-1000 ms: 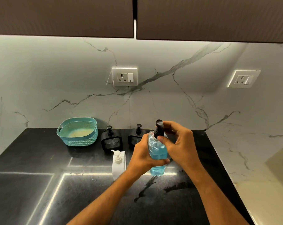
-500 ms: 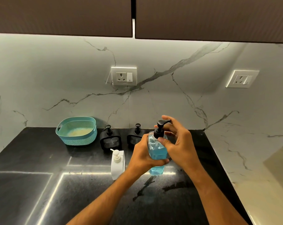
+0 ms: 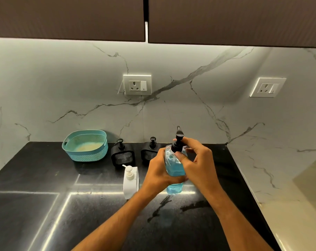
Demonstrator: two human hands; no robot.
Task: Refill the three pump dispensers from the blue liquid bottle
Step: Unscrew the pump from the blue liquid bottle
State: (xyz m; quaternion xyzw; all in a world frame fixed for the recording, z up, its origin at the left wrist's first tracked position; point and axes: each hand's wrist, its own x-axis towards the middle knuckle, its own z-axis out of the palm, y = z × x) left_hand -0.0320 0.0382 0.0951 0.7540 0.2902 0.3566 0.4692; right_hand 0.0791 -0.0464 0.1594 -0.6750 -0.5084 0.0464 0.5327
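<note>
The black counter [image 3: 45,205] carries everything, so I take my blue liquid bottle [image 3: 173,165] as the landmark. Well left of it, against the wall, sits the teal basket [image 3: 84,144], out of my way. Between basket and bottle stand two black pump dispensers, one [image 3: 122,154] nearer the basket and one [image 3: 151,150] just left of the bottle, partly hidden by my wrist. The white pump dispenser [image 3: 130,179] stands just left of the bottle and nearer to me, within easy reach for pouring, I judge. I hold the bottle upright above the counter so nothing spills while it opens. My left hand [image 3: 159,171] wraps its body to steady it; my right hand [image 3: 197,160] pinches the collar under its black pump head [image 3: 179,140], probably to unscrew it before any refilling
</note>
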